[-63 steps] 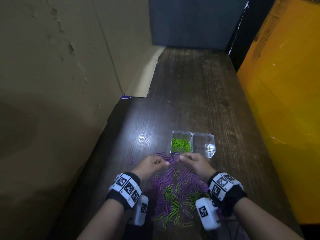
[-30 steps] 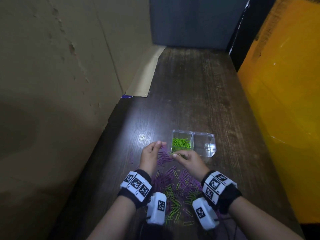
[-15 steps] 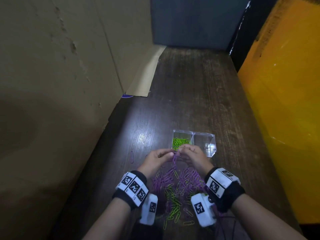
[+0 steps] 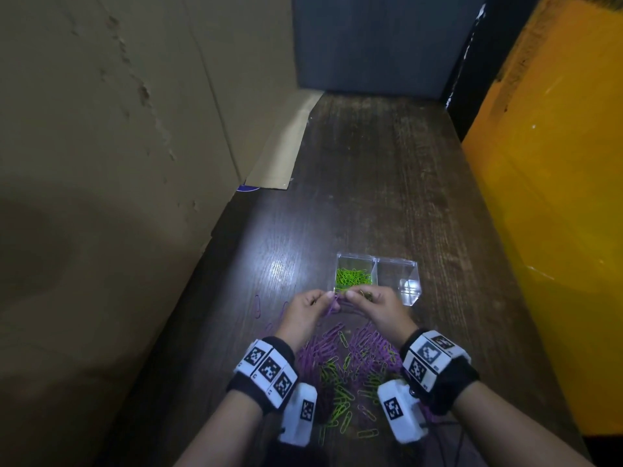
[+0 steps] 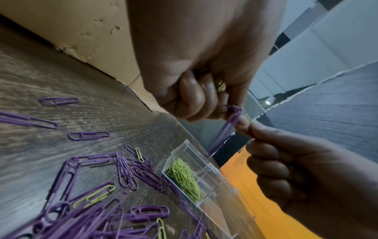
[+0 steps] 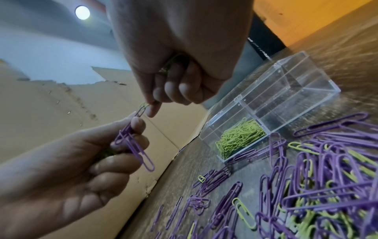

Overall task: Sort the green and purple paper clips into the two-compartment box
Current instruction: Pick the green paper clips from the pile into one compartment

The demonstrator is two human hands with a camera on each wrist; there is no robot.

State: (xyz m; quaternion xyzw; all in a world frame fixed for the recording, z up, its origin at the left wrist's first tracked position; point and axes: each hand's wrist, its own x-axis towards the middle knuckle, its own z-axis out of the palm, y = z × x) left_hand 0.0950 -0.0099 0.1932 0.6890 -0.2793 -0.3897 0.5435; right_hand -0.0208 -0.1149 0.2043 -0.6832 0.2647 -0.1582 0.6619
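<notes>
A clear two-compartment box (image 4: 409, 298) stands on the table; green clips (image 4: 353, 276) fill its left half and the right half (image 4: 397, 274) holds nothing. Just in front of it my two hands meet above the table. My left hand (image 4: 323, 299) pinches a bunch of linked purple clips (image 6: 132, 142). My right hand (image 4: 354, 296) pinches a green clip (image 6: 144, 105) hooked to that bunch. More green wire shows inside my right palm (image 6: 174, 64). A mixed pile of purple and green clips (image 4: 350, 362) lies between my wrists.
A cardboard wall (image 4: 118, 163) runs along the left of the dark wooden table (image 4: 387, 180) and a yellow panel (image 4: 556, 197) along the right. A dark grey panel (image 4: 371, 38) closes the far end. Stray purple clips (image 4: 258, 306) lie left of my left hand.
One second ago my left hand lay open over the purple clips; it has since closed on a bunch and come up to meet my right hand in front of the box.
</notes>
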